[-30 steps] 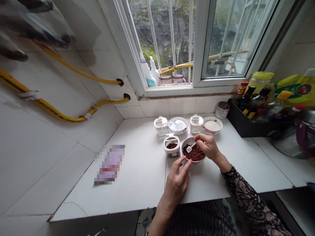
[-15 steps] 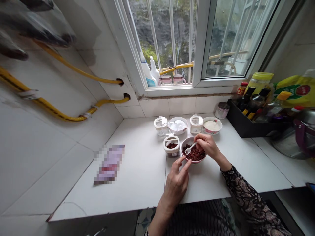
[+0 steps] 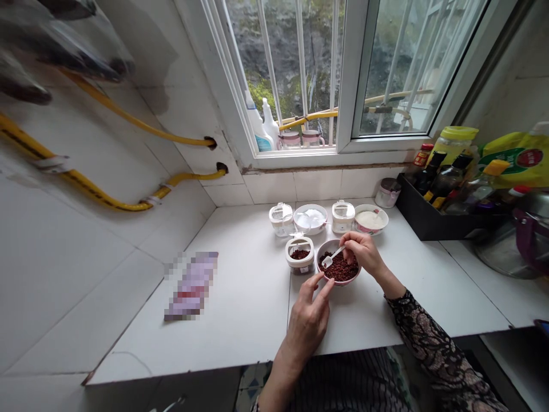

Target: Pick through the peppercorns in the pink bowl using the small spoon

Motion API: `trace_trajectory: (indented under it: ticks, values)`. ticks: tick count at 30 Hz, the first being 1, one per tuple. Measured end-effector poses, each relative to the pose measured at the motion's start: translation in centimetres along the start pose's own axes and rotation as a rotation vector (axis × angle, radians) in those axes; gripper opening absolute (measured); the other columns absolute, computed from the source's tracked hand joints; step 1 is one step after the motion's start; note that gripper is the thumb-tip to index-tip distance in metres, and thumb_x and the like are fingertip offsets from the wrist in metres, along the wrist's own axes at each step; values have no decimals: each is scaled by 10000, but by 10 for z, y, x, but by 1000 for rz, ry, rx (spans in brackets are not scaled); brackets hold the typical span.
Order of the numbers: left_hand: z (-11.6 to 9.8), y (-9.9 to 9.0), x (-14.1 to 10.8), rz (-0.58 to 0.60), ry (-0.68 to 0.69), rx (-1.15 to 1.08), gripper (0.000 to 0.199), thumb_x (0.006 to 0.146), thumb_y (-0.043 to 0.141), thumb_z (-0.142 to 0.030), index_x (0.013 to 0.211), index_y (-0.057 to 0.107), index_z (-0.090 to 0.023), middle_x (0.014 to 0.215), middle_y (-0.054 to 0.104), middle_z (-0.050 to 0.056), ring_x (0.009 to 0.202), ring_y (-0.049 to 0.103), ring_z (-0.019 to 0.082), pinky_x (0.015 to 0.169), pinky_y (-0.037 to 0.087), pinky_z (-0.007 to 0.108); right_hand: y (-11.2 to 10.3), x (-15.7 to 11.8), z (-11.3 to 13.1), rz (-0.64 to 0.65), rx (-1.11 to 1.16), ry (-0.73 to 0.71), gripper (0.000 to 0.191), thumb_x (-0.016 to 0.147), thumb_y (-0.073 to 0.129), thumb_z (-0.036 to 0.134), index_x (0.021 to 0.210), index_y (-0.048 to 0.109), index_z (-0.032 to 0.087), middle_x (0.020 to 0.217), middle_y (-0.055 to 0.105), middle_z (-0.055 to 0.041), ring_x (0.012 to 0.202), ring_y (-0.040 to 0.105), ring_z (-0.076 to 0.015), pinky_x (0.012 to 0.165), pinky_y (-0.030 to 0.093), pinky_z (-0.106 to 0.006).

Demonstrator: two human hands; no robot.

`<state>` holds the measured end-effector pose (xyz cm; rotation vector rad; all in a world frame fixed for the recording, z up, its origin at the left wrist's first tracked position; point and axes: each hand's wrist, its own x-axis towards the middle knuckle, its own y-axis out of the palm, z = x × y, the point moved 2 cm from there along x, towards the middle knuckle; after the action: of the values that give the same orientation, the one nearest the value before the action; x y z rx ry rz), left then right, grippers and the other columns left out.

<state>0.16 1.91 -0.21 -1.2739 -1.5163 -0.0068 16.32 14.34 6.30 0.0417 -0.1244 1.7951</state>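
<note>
Pinched in my right hand (image 3: 363,252) is a small white plastic spoon (image 3: 328,261), its scoop low over a bowl (image 3: 358,274) of dark red-brown grains that look like peppercorns (image 3: 342,268). My left hand (image 3: 309,315) is open, with fingertips resting against the bowl's near left rim. Just left of the bowl stands a clear spice jar (image 3: 299,264) with a white collar and raised lid, partly filled with the same grains. Behind are a bowl of white powder (image 3: 312,218), two similar jars (image 3: 281,219) and a bowl of cream-coloured grains (image 3: 371,220).
A black box of bottles (image 3: 422,212) stands at the back right beside a metal pot (image 3: 500,243). A small lidded jar (image 3: 388,193) is left of the box. On the left of the white counter (image 3: 240,286) lies a blurred purple packet (image 3: 193,286). Yellow pipes run along the wall.
Almost nothing differs. The spoon stays over the bowl in my right hand, and my left hand keeps its place at the rim. The view has shifted very slightly.
</note>
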Motion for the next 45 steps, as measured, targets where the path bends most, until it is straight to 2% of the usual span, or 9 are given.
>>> trace_trajectory:
  ticks: [4, 7, 10, 16, 23, 28, 35, 40, 45]
  values:
    - [0, 0, 0, -1, 8, 2, 572, 917, 443, -25, 1433, 475, -270, 1319, 543, 136, 1202, 591, 238, 914, 600, 379, 0, -1, 5, -9, 60, -16, 140, 691, 571, 317, 714, 607, 184, 485, 604, 29, 359, 507, -105, 392, 403, -215]
    - [0, -1, 1, -2, 19, 5, 575, 905, 449, -7, 1423, 484, -252, 1323, 536, 139, 1216, 580, 232, 929, 595, 365, 7, -6, 11, -49, 31, -156, 181, 793, 594, 364, 827, 612, 187, 599, 647, 9, 464, 583, -125, 494, 487, -248]
    - [0, -1, 1, -5, 25, 13, 585, 899, 440, 2, 1426, 484, -248, 1324, 537, 137, 1222, 576, 229, 935, 593, 361, 20, -14, 16, -67, -120, -337, 159, 905, 538, 340, 919, 616, 202, 706, 678, -25, 610, 640, -157, 623, 530, -286]
    - [0, -1, 1, -5, 9, 12, 591, 913, 417, -13, 1444, 464, -268, 1335, 525, 137, 1195, 591, 228, 938, 594, 386, 34, -25, 19, 55, -469, -601, 166, 943, 498, 263, 929, 656, 218, 811, 712, -67, 727, 649, -196, 740, 514, -330]
    - [-1, -2, 2, 3, 21, 3, 577, 921, 433, -17, 1439, 465, -269, 1332, 529, 135, 1222, 576, 236, 932, 596, 380, 7, -19, 18, -101, -302, -445, 141, 874, 503, 240, 826, 631, 208, 581, 602, 11, 517, 561, -155, 560, 462, -280]
    - [-1, -2, 2, -3, 20, 12, 573, 910, 445, -6, 1426, 482, -253, 1332, 531, 134, 1219, 572, 231, 931, 593, 365, -2, -11, 9, -56, -385, -362, 156, 786, 475, 191, 697, 600, 217, 494, 523, 33, 468, 479, -143, 489, 373, -256]
    - [0, -2, 1, 12, 24, 6, 585, 908, 446, -9, 1435, 470, -260, 1331, 530, 133, 1217, 573, 231, 926, 596, 363, 10, -11, 6, 98, -401, -277, 162, 718, 460, 175, 638, 596, 215, 492, 550, 30, 466, 477, -132, 498, 367, -244]
    - [0, -1, 1, -6, 29, 9, 578, 901, 454, 4, 1421, 482, -246, 1332, 523, 136, 1208, 570, 230, 927, 595, 361, 4, -6, 2, 68, -204, -103, 143, 701, 453, 200, 654, 587, 213, 428, 513, 51, 382, 435, -117, 419, 346, -226]
    - [-1, -1, 1, -2, 28, 12, 574, 902, 451, 7, 1419, 480, -242, 1331, 523, 137, 1209, 570, 230, 933, 591, 364, 1, -4, 0, 45, -289, -131, 144, 701, 452, 208, 660, 590, 206, 441, 530, 45, 388, 449, -116, 416, 350, -222]
